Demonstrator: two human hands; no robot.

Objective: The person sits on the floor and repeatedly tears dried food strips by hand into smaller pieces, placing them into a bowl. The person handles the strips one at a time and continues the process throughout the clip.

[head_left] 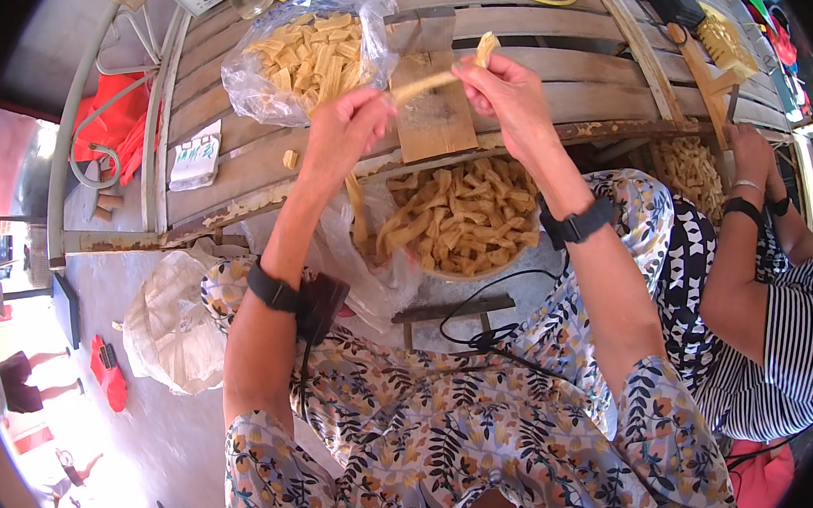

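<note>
My left hand (348, 128) pinches one end of a pale yellow strip (426, 88), apparently dried bean curd stick. The strip runs across to my right hand (505, 92), which is closed on its other part. A short yellow end sticks up beyond my right fingers. Below the left wrist hangs another long strip (357, 204). Just behind my left hand, a clear plastic bag (240, 99) stands open, filled with short yellow pieces (315, 50). Under the table edge, a round container (480, 275) holds a heap of longer, twisted strips (471, 213).
A cardboard piece (436, 126) lies on the slatted wooden table (542, 71). One loose yellow piece (290, 159) and a white packet (196, 156) sit to the left. A person (778, 339) in stripes sits close on my right. Between my knees is a small stool (454, 310) with a black cable.
</note>
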